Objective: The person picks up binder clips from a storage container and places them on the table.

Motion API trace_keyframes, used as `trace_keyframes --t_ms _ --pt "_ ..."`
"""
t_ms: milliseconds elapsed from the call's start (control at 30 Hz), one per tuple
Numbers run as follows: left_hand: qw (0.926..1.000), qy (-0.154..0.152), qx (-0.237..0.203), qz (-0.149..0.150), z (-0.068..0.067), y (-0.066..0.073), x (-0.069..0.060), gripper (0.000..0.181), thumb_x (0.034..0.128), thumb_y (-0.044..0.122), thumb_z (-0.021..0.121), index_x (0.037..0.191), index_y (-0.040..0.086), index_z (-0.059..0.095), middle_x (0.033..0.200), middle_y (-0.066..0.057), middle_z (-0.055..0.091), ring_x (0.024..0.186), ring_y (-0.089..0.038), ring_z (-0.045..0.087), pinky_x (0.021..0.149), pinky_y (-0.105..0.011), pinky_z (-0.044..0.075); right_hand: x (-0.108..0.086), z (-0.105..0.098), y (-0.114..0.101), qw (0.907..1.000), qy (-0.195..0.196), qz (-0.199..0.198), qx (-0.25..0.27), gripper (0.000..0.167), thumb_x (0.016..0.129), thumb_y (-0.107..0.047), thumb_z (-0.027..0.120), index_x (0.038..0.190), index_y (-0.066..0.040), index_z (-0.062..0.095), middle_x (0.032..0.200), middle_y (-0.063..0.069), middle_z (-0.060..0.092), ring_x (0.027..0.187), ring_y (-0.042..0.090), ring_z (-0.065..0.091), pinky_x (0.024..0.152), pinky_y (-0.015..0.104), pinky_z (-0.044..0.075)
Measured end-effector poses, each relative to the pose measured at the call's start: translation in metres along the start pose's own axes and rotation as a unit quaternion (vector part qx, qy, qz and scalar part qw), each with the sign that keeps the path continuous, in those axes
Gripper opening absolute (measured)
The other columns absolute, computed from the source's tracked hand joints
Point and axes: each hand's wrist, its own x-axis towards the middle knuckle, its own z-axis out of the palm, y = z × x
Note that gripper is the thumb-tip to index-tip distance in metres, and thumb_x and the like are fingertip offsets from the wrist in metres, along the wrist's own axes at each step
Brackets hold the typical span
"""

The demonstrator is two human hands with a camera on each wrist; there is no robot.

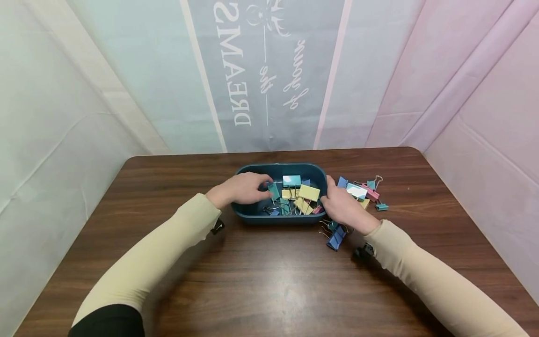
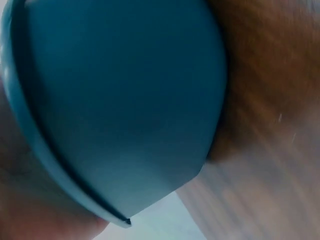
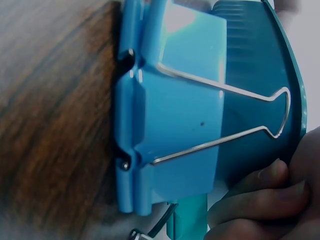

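Left fingers (image 1: 262, 178) over bin (image 1: 278, 220), teal clip (image 1: 274, 191) just beside

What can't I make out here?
Head view: whether the left grip touches the nearby teal clip; too small.
Head view: part of the bin, behind the right grip.
Left wrist view: what the bin holds, hidden by its wall.
Right wrist view: part of a green clip, cut by the bottom edge.
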Motion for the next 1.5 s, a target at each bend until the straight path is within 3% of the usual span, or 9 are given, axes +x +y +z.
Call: trace_keyframes --t_ms 167,400,533,700,900,1133,1500 --pt "0.9990 -0.035 0.028 -0.002 -0.008 0.003 0.007 0.050 0.1013 0.041 0.054 0.143 0.014 0.053 0.130 -0.007 0.062 0.113 -0.020 0.060 0.097 -0.041 0.048 0.000 -0.001 0.001 1.0000 0.001 -0.002 -0.001 0.068 0.103 -0.013 0.038 0.155 0.009 0.000 0.056 0.005 0.048 0.041 0.017 0.042 0.044 0.032 0.037" --pt "0.9927 -0.089 0.081 -0.003 -0.016 0.016 0.018 0.048 0.1009 0.041 0.053 0.142 0.016 0.053 0.121 -0.004 0.064 0.096 -0.015 0.062 0.088 -0.038 0.050 0.001 0.000 0.000 1.0000 -0.004 0.004 0.001 0.068 0.102 -0.013 0.038 0.155 0.008 -0.001 0.058 0.006 0.050 0.042 0.017 0.044 0.046 0.033 0.038" --pt "0.9888 -0.094 0.116 -0.010 -0.021 0.022 0.023 0.051 0.1005 0.039 0.053 0.146 0.017 0.049 0.134 -0.003 0.060 0.108 -0.016 0.060 0.094 -0.039 0.048 0.001 0.000 0.000 1.0000 -0.003 0.004 0.003 0.068 0.102 -0.013 0.038 0.155 0.008 0.000 0.059 0.006 0.050 0.043 0.018 0.045 0.045 0.033 0.038" --pt "0.9798 -0.090 0.178 -0.011 -0.018 0.029 0.032 0.056 0.1000 0.039 0.055 0.151 0.017 0.044 0.141 -0.004 0.056 0.109 -0.016 0.061 0.091 -0.038 0.050 0.001 0.000 0.000 1.0000 0.001 0.001 0.001 0.068 0.102 -0.013 0.038 0.155 0.009 0.000 0.058 0.006 0.050 0.043 0.018 0.045 0.045 0.033 0.038" --pt "0.9614 -0.093 0.259 0.007 -0.011 0.039 0.041 0.051 0.0984 0.035 0.058 0.145 0.017 0.052 0.128 -0.003 0.064 0.095 -0.015 0.062 0.083 -0.033 0.053 0.000 0.001 0.001 1.0000 0.003 -0.001 0.003 0.068 0.102 -0.013 0.038 0.155 0.008 0.000 0.060 0.007 0.050 0.044 0.018 0.046 0.046 0.033 0.039" --pt "0.9584 -0.121 0.258 0.004 -0.017 0.044 0.043 0.049 0.0992 0.035 0.056 0.145 0.017 0.053 0.128 -0.001 0.064 0.099 -0.014 0.061 0.087 -0.034 0.051 0.000 0.003 0.001 1.0000 0.003 0.004 0.005 0.068 0.103 -0.013 0.038 0.156 0.007 0.000 0.061 0.007 0.051 0.044 0.018 0.046 0.046 0.033 0.039" --pt "0.9586 -0.117 0.259 0.017 -0.014 0.041 0.047 0.045 0.0958 0.035 0.063 0.137 0.017 0.060 0.115 0.000 0.067 0.092 -0.013 0.061 0.081 -0.032 0.052 -0.001 0.002 0.000 0.9999 0.005 0.005 0.007 0.068 0.103 -0.014 0.039 0.155 0.007 0.001 0.060 0.007 0.050 0.044 0.018 0.045 0.045 0.033 0.039"
